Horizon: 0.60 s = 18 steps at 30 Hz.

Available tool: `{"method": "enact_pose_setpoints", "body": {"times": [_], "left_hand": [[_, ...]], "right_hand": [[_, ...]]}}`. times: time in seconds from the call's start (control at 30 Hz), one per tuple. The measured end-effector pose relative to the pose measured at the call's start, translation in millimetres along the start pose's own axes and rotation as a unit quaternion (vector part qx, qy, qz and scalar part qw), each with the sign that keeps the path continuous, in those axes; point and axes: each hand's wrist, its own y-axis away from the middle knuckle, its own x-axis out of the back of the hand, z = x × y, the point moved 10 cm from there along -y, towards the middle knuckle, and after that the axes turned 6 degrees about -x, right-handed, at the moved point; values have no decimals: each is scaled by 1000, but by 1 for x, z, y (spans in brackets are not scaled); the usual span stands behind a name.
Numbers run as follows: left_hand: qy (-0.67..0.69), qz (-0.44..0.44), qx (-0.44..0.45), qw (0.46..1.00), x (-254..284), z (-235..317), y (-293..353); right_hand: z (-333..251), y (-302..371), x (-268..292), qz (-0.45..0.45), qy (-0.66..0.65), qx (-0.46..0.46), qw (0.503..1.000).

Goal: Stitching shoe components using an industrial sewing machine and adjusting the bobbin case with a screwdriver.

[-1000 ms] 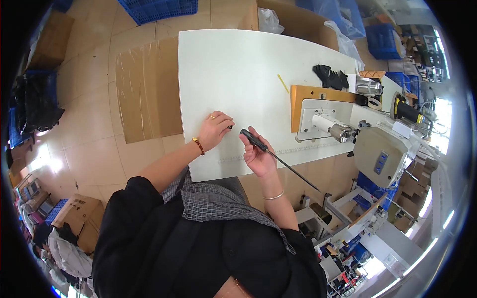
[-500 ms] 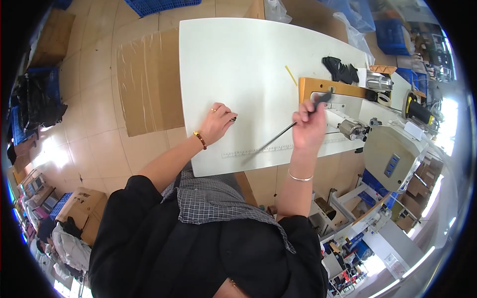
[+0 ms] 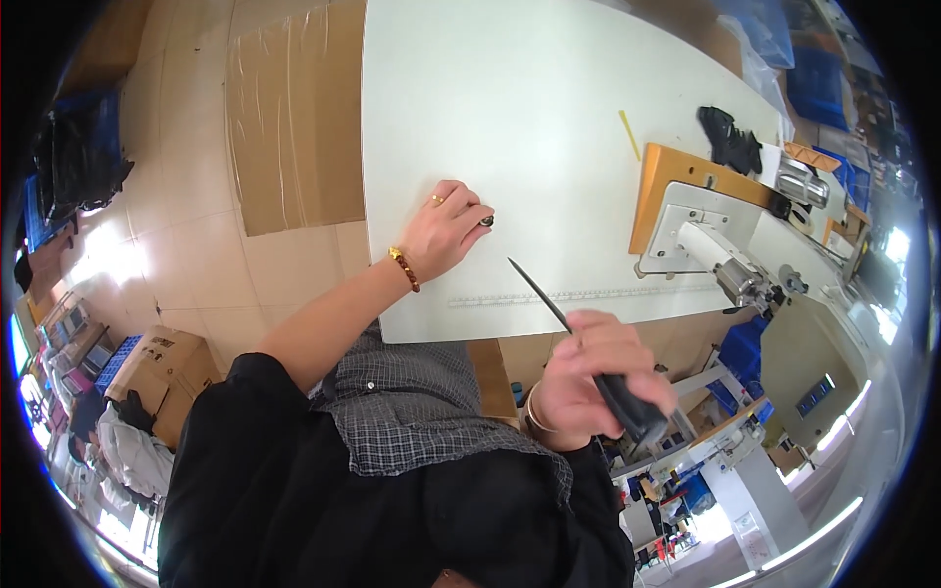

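In my left hand (image 3: 453, 227), resting on the white tabletop (image 3: 500, 127), a small dark, shiny piece (image 3: 487, 221) is pinched between thumb and fingers. Most of it is covered by the fingers, so its kind does not show. My right hand (image 3: 600, 377) is closed around the black handle of a long screwdriver (image 3: 632, 410). Its thin shaft slants up and left over the table's near edge, the tip pointing toward my left hand but apart from it. A clear ruler strip (image 3: 588, 296) lies along the near edge below the tip.
A sewing machine (image 3: 720, 260) with a wooden-edged plate (image 3: 659, 181) stands on the right. Beyond it lie a black bundle (image 3: 730, 140) and a yellow strip (image 3: 629, 134). Flattened cardboard (image 3: 294, 122) is on the floor left of the table.
My right hand has come down and toward me from beside the machine with the screwdriver, whose tip now points away from me. My left hand keeps its pinch. The view has shifted.
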Motion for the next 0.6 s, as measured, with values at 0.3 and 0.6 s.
{"method": "enact_pose_setpoints", "body": {"times": [0.3, 0.6], "left_hand": [[-42, -6, 13, 999, -1, -3, -1], [-60, -6, 33, 998, 2, -6, -1]], "right_hand": [[15, 6, -1, -4, -110, 36, 993], [15, 2, -22, -22, -148, 12, 989]]}}
